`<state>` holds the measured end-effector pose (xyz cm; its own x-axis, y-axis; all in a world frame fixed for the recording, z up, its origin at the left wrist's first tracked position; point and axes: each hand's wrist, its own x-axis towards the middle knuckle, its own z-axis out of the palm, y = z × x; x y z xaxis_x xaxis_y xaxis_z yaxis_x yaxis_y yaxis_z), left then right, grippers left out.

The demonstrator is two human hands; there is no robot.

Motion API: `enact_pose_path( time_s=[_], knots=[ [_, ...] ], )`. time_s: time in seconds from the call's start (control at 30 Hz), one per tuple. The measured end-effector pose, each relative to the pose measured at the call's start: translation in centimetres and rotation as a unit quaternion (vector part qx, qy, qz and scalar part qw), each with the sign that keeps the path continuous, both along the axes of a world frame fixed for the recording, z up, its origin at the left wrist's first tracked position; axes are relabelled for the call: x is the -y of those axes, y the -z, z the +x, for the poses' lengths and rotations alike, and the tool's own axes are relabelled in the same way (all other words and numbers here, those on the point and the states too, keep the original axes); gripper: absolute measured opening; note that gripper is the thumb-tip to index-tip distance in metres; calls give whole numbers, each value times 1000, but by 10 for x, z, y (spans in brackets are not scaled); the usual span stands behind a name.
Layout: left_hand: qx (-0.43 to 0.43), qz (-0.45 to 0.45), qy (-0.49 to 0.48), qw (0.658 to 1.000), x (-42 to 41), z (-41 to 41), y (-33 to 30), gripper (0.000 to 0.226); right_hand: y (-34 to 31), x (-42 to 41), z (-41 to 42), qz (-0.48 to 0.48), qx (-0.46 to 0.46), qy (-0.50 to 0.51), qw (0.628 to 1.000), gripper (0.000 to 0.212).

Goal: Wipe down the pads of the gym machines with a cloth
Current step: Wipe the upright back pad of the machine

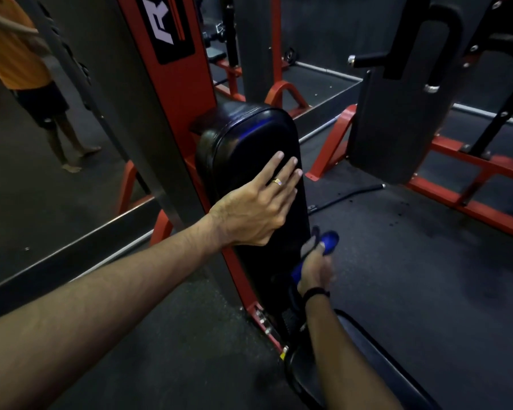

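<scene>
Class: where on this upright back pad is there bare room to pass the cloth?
Bare: the back pad top, above the left hand. Also the strip between that hand and the right hand holding the blue cloth. Crowded: mid-pad, under the flat left palm.

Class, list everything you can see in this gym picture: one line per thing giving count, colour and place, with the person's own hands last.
back pad: one, black, upright at centre on the red frame
cloth: one, blue, low beside the pad
machine frame: one, red, behind the pad
second machine: one, black and red, right
bystander: one, orange shirt, upper left
left hand: flat on the pad
right hand: grips the cloth
</scene>
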<state>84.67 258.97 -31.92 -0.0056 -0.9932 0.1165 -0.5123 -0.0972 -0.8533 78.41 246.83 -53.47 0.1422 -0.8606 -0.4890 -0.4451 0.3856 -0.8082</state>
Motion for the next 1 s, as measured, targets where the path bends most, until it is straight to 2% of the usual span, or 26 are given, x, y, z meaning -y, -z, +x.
enact_pose_path(
  time_s=[0.07,0.13,0.23,0.33,0.4,0.5,0.57,0.67,0.8,0.9,1.0],
  knots=[
    [-4,-6,1,1000,0,1,0,62,-29,1,17,-92,20,-4,996,58],
    [-16,-8,7,1000,0,2,1,61,-49,-23,19,-195,34,8,980,66],
    [-25,-11,4,1000,0,0,4,60,-25,-75,-15,-327,114,-51,937,67],
    [-20,-4,1,1000,1,-1,3,62,33,-106,-58,-326,111,-186,920,68],
    [-15,-3,-1,1000,2,-2,2,63,53,-109,-70,-317,86,-221,918,69],
    [-11,2,-9,1000,0,-2,0,62,30,-107,-62,-361,134,-212,898,67],
    [-9,0,0,1000,1,0,-2,61,-3,-111,-46,-431,180,-191,863,63],
    [-11,-1,6,1000,0,0,-4,62,-31,-116,-26,-515,183,-146,824,63],
    [-6,6,0,1000,1,-1,-1,60,26,-118,-42,-528,103,-186,823,84],
    [-16,13,4,1000,1,-2,1,62,80,-117,-68,-451,49,-200,869,104],
    [-10,12,3,1000,2,-2,-1,62,77,-123,-69,-419,96,-158,889,87]
  ],
)
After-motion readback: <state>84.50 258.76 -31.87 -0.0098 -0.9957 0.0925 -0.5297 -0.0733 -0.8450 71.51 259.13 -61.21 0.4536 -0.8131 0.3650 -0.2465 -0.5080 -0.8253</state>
